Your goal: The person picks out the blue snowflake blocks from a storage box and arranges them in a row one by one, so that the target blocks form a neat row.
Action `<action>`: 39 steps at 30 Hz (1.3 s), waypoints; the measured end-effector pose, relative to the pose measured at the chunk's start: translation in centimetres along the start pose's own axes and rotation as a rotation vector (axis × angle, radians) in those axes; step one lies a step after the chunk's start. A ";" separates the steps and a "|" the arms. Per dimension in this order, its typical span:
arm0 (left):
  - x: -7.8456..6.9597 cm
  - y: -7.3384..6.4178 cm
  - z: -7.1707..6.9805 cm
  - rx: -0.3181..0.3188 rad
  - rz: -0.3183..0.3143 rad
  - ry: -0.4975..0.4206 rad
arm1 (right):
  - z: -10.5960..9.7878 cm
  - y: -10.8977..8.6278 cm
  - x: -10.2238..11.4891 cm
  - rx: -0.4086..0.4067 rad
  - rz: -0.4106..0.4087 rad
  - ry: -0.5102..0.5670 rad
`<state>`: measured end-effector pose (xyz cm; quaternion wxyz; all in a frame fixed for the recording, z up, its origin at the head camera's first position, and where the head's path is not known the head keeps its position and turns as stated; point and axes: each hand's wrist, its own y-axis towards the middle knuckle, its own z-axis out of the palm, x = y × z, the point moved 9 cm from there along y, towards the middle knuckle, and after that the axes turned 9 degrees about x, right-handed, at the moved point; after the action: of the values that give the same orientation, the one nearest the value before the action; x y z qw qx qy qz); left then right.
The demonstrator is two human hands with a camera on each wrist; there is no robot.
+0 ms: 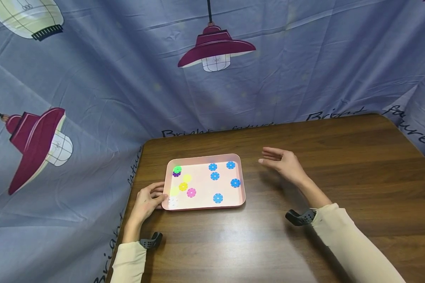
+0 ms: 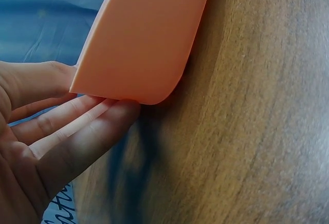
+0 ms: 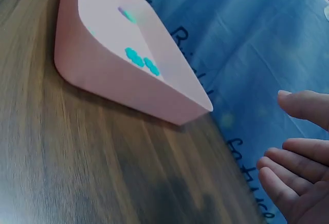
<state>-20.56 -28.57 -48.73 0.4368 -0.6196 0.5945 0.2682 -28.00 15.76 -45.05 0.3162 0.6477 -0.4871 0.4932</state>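
A shallow pink tray (image 1: 202,182) with rounded corners sits on the wooden table, holding several small notched plastic discs. Blue discs (image 1: 215,176) lie scattered over its right half. Toward the left are a green disc (image 1: 177,169) overlapping a purple one (image 1: 176,174), a pink disc (image 1: 191,192), an orange-yellow disc (image 1: 183,186), pale yellow ones (image 1: 187,178) and whitish ones in the near corner. My left hand (image 1: 146,202) grips the tray's left end, thumb at the rim and fingers against the outer wall (image 2: 144,39). Beyond the tray's right side, my right hand (image 1: 287,165) hovers with nothing in it, fingers loosely extended.
The brown wooden table (image 1: 357,177) extends far to the right of the tray. A blue curtain (image 1: 287,78) printed with lamps and lettering hangs behind the table and along its left side. Each wrist wears a dark band (image 1: 301,217).
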 end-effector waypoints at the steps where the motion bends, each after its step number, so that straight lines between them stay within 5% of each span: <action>1: 0.0 0.0 0.0 0.003 -0.001 -0.003 | 0.2 0.1 0.1 0.003 0.001 0.012; 17: -0.1 0.0 -0.1 0.006 0.008 -0.029 | 5.1 2.1 2.3 0.061 -0.027 0.079; 39: 0.1 0.3 -0.3 0.019 0.033 -0.048 | 11.0 4.1 2.6 0.160 -0.008 -0.007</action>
<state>-20.89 -28.86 -48.73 0.4523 -0.5990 0.5964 0.2845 -28.09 3.82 -46.31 0.2637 0.6744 -0.4448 0.5271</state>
